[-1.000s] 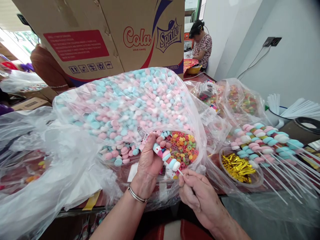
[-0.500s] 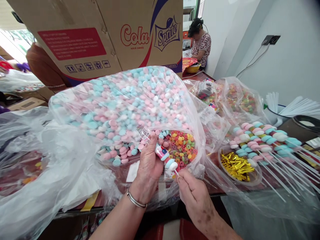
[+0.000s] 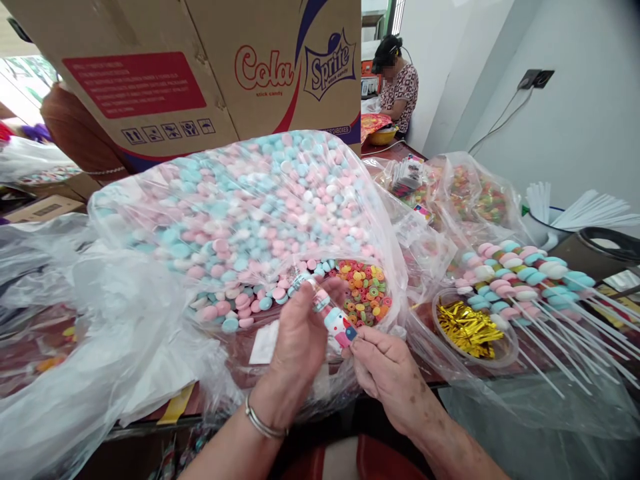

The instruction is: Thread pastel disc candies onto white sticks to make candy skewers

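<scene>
A marshmallow candy skewer (image 3: 325, 308) in a printed clear wrapper lies slanted between my hands. My left hand (image 3: 300, 330) curls around its upper part, with the fingers behind the wrapper and the thumb alongside. Pinched at the lower end of the wrapper, my right hand (image 3: 383, 360) covers the stick. Just beyond them, a large clear bag (image 3: 250, 200) holds pink, blue and white marshmallows. Colourful ring gummies (image 3: 365, 293) lie at the bag's opening.
To the right, a clear bowl (image 3: 510, 350) holds gold ties, beside a pile of assembled skewers (image 3: 530, 280). White sticks (image 3: 595, 210) stand in a mug behind. A large carton (image 3: 215, 73) rises at the back. Another person (image 3: 400, 93) sits farther off.
The wrapper has come down over the skewer, so its printed band now sits by my right fingers. My right hand has shifted from the bare stick to the wrapper's lower end.
</scene>
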`<state>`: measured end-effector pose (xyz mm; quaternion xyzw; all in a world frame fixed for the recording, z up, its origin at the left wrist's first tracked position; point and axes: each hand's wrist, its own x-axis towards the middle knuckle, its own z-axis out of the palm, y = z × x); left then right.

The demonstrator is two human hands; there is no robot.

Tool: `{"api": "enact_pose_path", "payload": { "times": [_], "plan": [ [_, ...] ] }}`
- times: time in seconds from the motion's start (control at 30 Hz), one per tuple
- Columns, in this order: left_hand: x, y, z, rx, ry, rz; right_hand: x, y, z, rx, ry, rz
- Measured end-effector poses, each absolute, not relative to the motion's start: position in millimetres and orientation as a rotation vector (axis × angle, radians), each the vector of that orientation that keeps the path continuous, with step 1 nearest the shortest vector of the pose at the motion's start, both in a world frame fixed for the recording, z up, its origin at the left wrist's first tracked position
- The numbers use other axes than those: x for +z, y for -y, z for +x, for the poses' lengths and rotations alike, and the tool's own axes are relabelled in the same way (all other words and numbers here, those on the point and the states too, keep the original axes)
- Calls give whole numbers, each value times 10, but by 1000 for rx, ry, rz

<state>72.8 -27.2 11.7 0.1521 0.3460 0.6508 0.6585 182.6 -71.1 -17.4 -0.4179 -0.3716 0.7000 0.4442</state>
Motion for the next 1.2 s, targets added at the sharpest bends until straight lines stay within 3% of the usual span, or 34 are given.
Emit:
{"api": "enact_pose_path", "payload": {
  "times": [0.13,0.37,0.8,1.03,1.2],
  "plan": [
    [232,-18,517,1592,-779,349,-192,743,1909,1655,1210,-1101],
    [204,36,697,1574,-742,352,-209,772,1963,837,1716,-1248],
    [111,253,887,1442,-650,487,-284,693,1838,957,1569,-1215],
    [20,265,940,1535,-760,570,-124,511,2004,332,1647,-1281],
    [-8,312,993,1550,-871,594,-153,474,1826,559,1757,-1305]
  ]
}}
